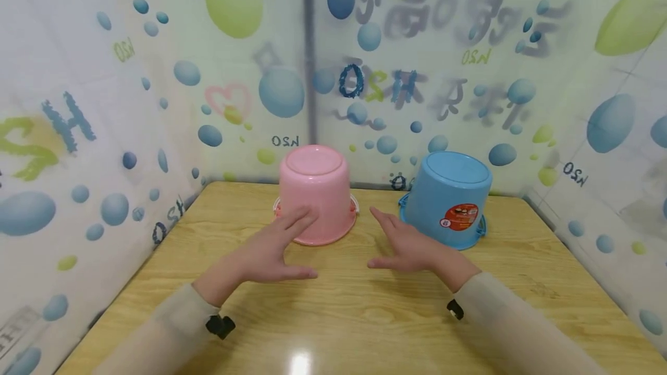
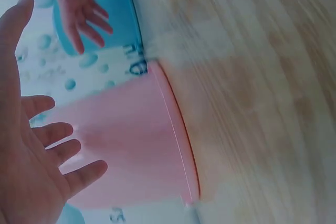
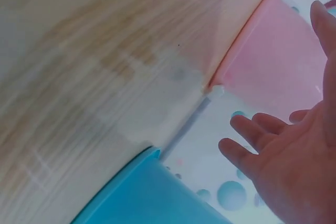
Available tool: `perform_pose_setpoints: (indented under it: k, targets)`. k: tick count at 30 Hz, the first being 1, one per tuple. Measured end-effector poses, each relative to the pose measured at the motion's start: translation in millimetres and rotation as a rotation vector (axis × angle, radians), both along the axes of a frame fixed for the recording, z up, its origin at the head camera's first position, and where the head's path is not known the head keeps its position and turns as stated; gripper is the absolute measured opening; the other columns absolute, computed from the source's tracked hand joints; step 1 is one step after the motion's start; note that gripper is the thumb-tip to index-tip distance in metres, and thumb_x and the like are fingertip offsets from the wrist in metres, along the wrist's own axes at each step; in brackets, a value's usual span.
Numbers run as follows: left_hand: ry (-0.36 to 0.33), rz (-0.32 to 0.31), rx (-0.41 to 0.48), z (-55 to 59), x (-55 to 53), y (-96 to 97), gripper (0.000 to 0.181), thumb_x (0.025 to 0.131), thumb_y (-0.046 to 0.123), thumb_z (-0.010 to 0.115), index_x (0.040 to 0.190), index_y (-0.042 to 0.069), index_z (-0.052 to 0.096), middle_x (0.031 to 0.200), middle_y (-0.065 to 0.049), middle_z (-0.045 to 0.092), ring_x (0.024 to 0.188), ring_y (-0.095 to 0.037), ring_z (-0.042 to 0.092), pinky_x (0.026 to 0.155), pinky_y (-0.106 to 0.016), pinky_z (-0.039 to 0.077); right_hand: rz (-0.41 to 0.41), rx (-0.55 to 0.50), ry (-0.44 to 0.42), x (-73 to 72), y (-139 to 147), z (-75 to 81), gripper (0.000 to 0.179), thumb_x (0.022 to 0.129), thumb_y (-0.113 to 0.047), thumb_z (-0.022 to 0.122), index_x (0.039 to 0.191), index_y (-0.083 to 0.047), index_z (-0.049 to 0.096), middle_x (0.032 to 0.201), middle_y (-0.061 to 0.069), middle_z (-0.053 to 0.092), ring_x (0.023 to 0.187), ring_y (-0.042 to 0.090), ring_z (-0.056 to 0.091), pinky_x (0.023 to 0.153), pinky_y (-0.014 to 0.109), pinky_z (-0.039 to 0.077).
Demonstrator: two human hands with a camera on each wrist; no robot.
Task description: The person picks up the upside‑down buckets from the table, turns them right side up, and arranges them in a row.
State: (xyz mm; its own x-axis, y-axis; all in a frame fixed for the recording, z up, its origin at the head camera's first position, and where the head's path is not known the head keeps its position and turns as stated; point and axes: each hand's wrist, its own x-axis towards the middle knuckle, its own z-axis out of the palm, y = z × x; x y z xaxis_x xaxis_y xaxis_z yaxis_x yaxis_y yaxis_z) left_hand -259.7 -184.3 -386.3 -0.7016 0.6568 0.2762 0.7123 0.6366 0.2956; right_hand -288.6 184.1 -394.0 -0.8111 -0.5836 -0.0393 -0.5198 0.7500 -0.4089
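A pink bucket (image 1: 315, 190) stands upside down on the wooden table, its white handle lying around the rim at the bottom. To its right a blue bucket (image 1: 443, 190), also upside down, bears a red oval label. My left hand (image 1: 271, 250) is held in front of the pink bucket with fingers straight and thumb spread, holding nothing. Between and in front of the two buckets is my right hand (image 1: 409, 245), fingers extended, also holding nothing. The left wrist view shows the pink bucket (image 2: 131, 145) just beyond the spread left fingers. In the right wrist view, the blue bucket (image 3: 152, 192) lies low in the frame.
The wooden table (image 1: 344, 317) reaches back to a pale curtain (image 1: 443, 103) printed with blue and green drops and letters. More of that printed sheeting hangs along both sides. Both forearms wear light sleeves with small black devices at the wrists.
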Motion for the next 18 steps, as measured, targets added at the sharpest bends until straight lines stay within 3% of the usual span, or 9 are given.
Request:
perform_pose_setpoints:
  k: [4,8,15,18]
  targets:
    - [-0.038,0.069,0.011,0.7,-6.1,-28.1,0.112,0.09,0.065,0.084,0.176,0.02,0.029,0.182,-0.014,0.027,0.165,-0.043,0.033,0.125,-0.067,0.042,-0.036,-0.023,-0.071,-13.1,-6.3,-0.4,0.119,0.101,-0.055,0.077,0.178,-0.02,-0.007,0.181,0.029,0.015,0.165,0.053,0.026,0.129,0.071,0.032]
    - [-0.09,0.157,-0.011,-5.6,-18.9,-50.6,0.112,0.091,0.07,0.081,0.176,0.021,0.027,0.18,-0.018,0.029,0.163,-0.047,0.035,0.123,-0.069,0.043,-0.077,-0.035,-0.106,-25.5,-10.9,-0.3,0.121,0.1,-0.055,0.078,0.178,-0.02,-0.008,0.182,0.028,0.012,0.167,0.052,0.021,0.131,0.07,0.029]
    - [-0.281,0.278,-0.028,-18.7,-51.0,-70.9,0.122,0.091,0.069,0.081,0.177,0.009,0.017,0.178,-0.03,0.024,0.163,-0.055,0.028,0.127,-0.073,0.034,-0.12,-0.047,-0.145,-46.5,-20.9,-4.7,0.127,0.096,-0.056,0.083,0.178,-0.023,-0.007,0.185,0.019,0.007,0.171,0.046,0.011,0.134,0.068,0.023]
    - [-0.351,0.29,-0.031,-23.0,-67.7,-72.9,0.127,0.092,0.064,0.083,0.176,0.004,0.01,0.178,-0.034,0.021,0.164,-0.057,0.024,0.129,-0.073,0.029,-0.135,-0.048,-0.169,-54.1,-24.4,-9.1,0.131,0.092,-0.056,0.086,0.178,-0.026,-0.008,0.186,0.019,0.005,0.172,0.045,0.007,0.135,0.068,0.021]
